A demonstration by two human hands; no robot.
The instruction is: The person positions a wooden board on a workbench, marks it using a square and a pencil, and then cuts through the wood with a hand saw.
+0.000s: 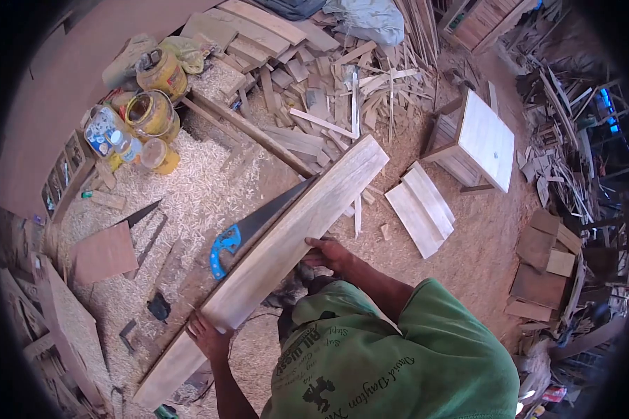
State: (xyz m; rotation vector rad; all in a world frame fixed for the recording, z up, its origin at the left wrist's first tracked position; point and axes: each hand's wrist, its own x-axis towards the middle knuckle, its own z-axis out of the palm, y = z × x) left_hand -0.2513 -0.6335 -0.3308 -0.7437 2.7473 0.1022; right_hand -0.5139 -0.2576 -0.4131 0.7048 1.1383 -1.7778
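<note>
- The surface (189,188) is a long workbench that runs from lower left to upper right, and much of it is covered with pale wood shavings (189,174).
- A long pale plank (293,230) lies slanted across the surface; its far end points to the upper right and its near end is close to the person.
- A second board (171,373) lies under the near end of the plank, along the lower edge of the surface.
- A small wooden stool (479,143) with a pale top stands on the floor to the right, well apart from the plank.
- Two short pale boards (419,206) lie on the floor between the plank and the stool.
- A handsaw (255,223) with a dark blade and a blue handle lies on the surface just beside the plank, on its left side.
- Some yellow tins (154,105) stand at the far left part of the surface.
- The left hand (208,336) is at the near end of the plank, and its fingers close around the end.
- The right hand (328,253) grips the right edge of the plank about halfway along, with the fingers curled over the edge.
</note>
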